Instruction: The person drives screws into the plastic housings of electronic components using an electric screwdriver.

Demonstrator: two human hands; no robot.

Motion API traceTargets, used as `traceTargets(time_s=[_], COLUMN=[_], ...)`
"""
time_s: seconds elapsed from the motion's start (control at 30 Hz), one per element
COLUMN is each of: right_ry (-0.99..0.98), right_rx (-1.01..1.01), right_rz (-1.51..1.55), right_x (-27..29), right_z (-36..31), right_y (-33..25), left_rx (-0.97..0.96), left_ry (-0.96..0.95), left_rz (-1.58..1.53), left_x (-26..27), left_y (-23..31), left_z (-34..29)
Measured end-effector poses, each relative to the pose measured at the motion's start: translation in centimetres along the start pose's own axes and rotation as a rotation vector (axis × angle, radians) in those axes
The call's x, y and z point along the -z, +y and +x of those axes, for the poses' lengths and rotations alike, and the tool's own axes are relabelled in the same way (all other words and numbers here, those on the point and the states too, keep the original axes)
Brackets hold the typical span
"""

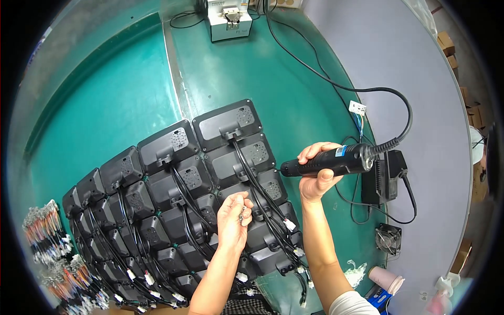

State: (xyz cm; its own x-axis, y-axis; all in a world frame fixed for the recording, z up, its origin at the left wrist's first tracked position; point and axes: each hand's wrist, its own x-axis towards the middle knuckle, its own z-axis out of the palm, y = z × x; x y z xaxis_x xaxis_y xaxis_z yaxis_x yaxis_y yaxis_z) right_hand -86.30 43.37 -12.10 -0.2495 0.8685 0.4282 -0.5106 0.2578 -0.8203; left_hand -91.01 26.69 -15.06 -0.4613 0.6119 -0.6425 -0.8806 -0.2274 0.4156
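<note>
My right hand [316, 185] is wrapped round a black corded electric screwdriver [341, 160], held nearly level. Its tip points left and meets the right edge of a black plastic display housing [272, 184]. Whether the bit sits in a screw there is too small to see. Over the same column of housings, my left hand [231, 219] is closed with its fingertips together, and small silvery screws [242, 213] show between them. Black cables [251, 176] with white plugs run down from the housings, partly hidden behind that hand.
Several rows of housings cover the green mat [220, 73]. Bundles of coloured wires [47, 231] lie at the left. A black power adapter [379, 181], a small fan [388, 239] and a pink cup [386, 280] stand right. At the back is a white screw feeder box [230, 26].
</note>
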Motion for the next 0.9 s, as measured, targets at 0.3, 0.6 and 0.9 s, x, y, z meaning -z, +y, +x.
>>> traceTargets(time_s=[0.3, 0.6, 0.9], right_ry=[-0.182, 0.095, 0.066], right_rx=[-0.065, -0.137, -0.187], right_rz=[0.055, 0.103, 0.460], right_x=[-0.4, 0.2, -1.7], right_z=[-0.8, 1.4, -1.2], right_y=[1.1, -0.2, -7.4], left_rx=[0.031, 0.081, 0.106], left_ry=[-0.082, -0.139, -0.272], left_rz=[0.000, -0.023, -0.015], left_x=[1.0, 1.1, -0.1], left_y=[-0.4, -0.1, 0.7], left_z=[0.2, 0.4, -2.0])
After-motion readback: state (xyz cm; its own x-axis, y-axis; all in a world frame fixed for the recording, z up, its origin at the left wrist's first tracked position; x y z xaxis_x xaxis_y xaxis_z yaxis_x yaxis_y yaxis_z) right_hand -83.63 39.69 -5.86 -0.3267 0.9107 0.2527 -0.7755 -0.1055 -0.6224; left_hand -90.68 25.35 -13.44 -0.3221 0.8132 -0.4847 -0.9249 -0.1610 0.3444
